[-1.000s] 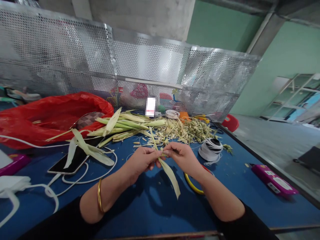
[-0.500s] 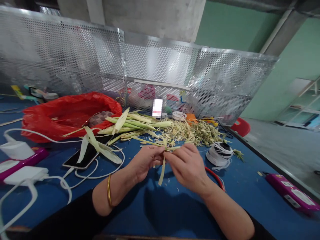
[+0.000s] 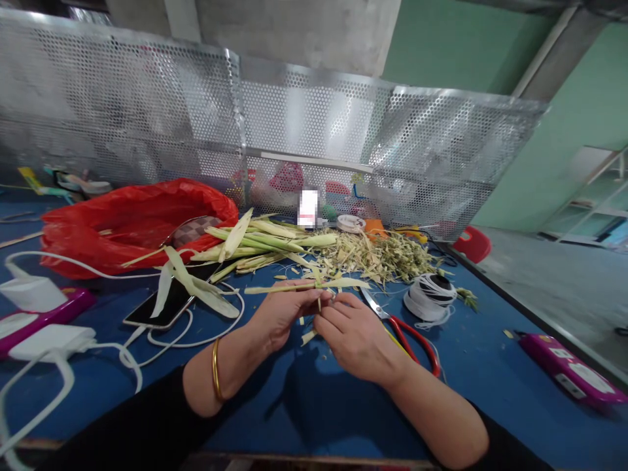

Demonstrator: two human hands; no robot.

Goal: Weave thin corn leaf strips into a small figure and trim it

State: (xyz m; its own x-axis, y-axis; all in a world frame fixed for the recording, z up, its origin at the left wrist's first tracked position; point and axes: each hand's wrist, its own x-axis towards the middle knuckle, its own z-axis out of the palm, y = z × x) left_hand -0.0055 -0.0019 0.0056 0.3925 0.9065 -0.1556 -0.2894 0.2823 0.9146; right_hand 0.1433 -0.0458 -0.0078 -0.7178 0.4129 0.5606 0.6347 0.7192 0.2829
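My left hand [image 3: 287, 313] pinches a pale green strip of plant leaf [image 3: 346, 283], which lies crosswise over the fingertips with its stalk reaching out to the left. Right beside it, my right hand [image 3: 350, 330] has its fingers curled in against the same piece, gripping its lower end. Part of the strip hangs below the fingers, and the exact hold is hidden by the hands. Red-handled scissors [image 3: 409, 337] lie on the blue table [image 3: 314, 418] just right of my right hand. Behind the hands are a heap of leafy stalks [image 3: 265, 243] and a pile of small trimmings [image 3: 387, 255].
A spool of white cord [image 3: 432, 301] stands at the right, with a purple power strip [image 3: 564, 366] farther out. Left are an open red plastic bag [image 3: 98, 229], a phone [image 3: 161, 304] under loose leaves, and white charging cables [image 3: 191, 347]. A perforated metal screen [image 3: 314, 118] closes the back.
My right hand has shifted slightly left and down, uncovering the scissors. The leaf strip has turned so that it now points out right above the fingers, its stalk to the left.
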